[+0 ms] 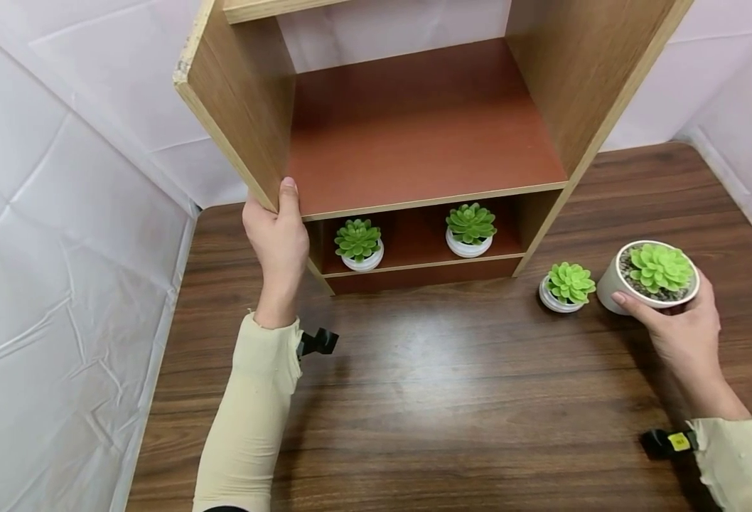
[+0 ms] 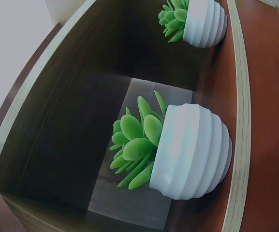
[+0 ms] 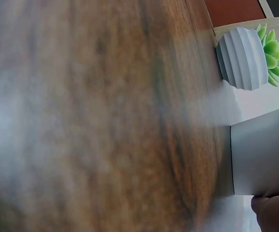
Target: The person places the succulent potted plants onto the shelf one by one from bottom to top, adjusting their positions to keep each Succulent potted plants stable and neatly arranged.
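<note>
wood-grain table [image 1: 414, 441], white walls [image 1: 37, 249], wooden shelf [image 1: 427, 135]

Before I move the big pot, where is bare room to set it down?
Bare: the table in front of the shelf, between the sleeves; also the middle board, between the side walls.
Crowded: the bottom board, with two small pots, and right of the shelf, where another small pot stands beside the big pot in the right hand.
</note>
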Demonstrator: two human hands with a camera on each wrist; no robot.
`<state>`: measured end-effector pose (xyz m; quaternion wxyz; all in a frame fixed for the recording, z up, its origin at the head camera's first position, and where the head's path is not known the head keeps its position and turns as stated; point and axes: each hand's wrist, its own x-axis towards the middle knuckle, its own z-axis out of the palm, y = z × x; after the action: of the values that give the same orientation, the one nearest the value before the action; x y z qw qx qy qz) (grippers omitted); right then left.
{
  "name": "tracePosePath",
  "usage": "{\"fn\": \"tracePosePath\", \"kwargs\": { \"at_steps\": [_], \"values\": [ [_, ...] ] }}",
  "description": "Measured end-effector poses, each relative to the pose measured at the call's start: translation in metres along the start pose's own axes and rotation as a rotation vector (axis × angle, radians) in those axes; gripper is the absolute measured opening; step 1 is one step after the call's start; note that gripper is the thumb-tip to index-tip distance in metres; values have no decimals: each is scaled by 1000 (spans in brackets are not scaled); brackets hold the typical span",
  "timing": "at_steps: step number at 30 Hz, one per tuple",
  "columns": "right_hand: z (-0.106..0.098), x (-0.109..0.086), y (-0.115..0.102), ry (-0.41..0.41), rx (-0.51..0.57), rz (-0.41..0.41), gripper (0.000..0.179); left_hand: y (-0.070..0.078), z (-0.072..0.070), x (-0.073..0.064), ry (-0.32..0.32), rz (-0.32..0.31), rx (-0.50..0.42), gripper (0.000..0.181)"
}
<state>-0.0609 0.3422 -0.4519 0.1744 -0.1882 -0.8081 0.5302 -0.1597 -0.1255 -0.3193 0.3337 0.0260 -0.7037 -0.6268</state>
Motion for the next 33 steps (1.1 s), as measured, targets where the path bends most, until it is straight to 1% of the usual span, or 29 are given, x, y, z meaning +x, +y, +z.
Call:
{"fn": "tracePosePath", "kwargs": {
  "at_steps": [4,7,10,13,17,22,26,33],
  "values": [
    [0,-1,-1,-4,16,3,85,1,-1,0,-6,-11,2,22],
    [0,-2,-5,-10,28,-19,83,1,0,0,-8,-12,2,22],
    [1,-3,-11,-30,42,-57,81,1,-1,0,-1,-5,12,21],
    [1,-4,-14,-45,59,-73,80,2,-1,1,5,-5,21,20],
    [0,-3,-11,-42,61,-68,80,2,-1,1,2,-11,30,21],
    [0,0,-4,-36,35,-68,81,3,-1,0,0,-10,25,20],
    [-1,3,-2,-42,36,-78,80,2,0,1,-4,-12,14,20],
    [-1,7,0,-45,37,-47,79,1,-1,1,-12,-21,8,22]
  ]
}}
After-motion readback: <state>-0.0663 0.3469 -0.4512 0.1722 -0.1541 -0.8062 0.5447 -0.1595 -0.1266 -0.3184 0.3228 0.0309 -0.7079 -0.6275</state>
